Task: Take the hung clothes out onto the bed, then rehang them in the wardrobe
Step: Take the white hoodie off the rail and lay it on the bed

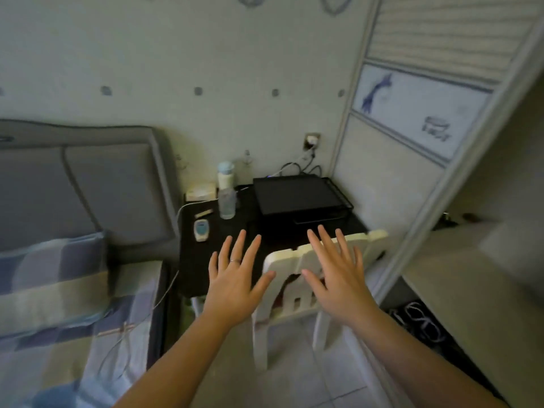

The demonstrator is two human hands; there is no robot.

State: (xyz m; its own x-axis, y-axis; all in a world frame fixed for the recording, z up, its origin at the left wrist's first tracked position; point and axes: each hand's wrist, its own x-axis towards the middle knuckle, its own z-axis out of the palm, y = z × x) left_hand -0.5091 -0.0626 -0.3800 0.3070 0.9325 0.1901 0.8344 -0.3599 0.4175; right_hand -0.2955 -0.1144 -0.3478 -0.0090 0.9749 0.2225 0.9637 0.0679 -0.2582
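Note:
Both my hands are stretched out in front of me, palms down, fingers spread, holding nothing. My left hand [235,278], with a ring on one finger, hovers over the dark bedside table. My right hand [338,272] hovers over the back of a white plastic chair [282,260]. The bed [73,304] with a blue and beige checked cover lies at the left. The wardrobe [426,119] stands at the right, its sliding door pushed aside and its pale inside [485,260] showing. No hung clothes or hangers are in view.
A black bedside table [200,260] carries a black tray stack [300,198], a clear bottle [226,201], a white bottle and a small white and blue device [201,229]. Cables run to a wall socket [311,140]. Sandals [421,319] lie on the wardrobe floor. A grey padded headboard [103,187] backs the bed.

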